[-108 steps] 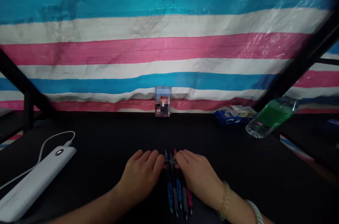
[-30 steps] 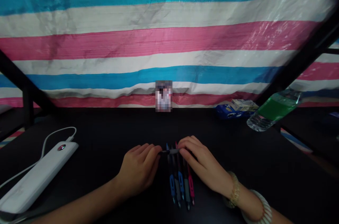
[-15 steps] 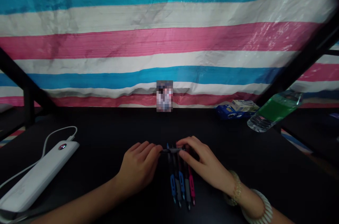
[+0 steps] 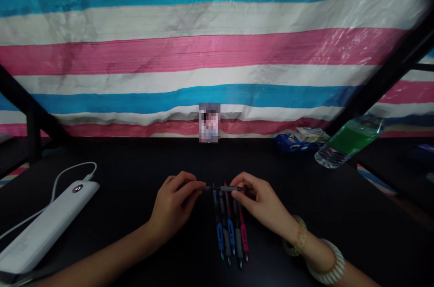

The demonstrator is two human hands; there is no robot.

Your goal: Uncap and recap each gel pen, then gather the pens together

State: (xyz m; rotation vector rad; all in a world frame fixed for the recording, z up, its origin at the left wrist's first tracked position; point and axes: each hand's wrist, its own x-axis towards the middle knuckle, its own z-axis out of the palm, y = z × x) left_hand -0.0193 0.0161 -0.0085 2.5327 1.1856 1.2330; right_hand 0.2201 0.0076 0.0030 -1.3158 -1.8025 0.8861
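Observation:
A dark pen with a grey grip lies crosswise over the upper parts of several pens standing side by side lengthwise on the black table. My left hand pinches its left end, and my right hand has thumb and fingertips on its right end. Among the pens below are a blue one, a second blue one, a grey-gripped one and a pink one. Their lower ends point toward me.
A white power strip with a cable lies at the left. Blue packs and a tilted bottle with a green label are at the back right. A small blurred picture stands at the back, before a striped sheet.
The crosswise pen has shifted slightly, and its grey grip shows more clearly. The fingers of my left hand have changed their hold on its end. The view has moved a little.

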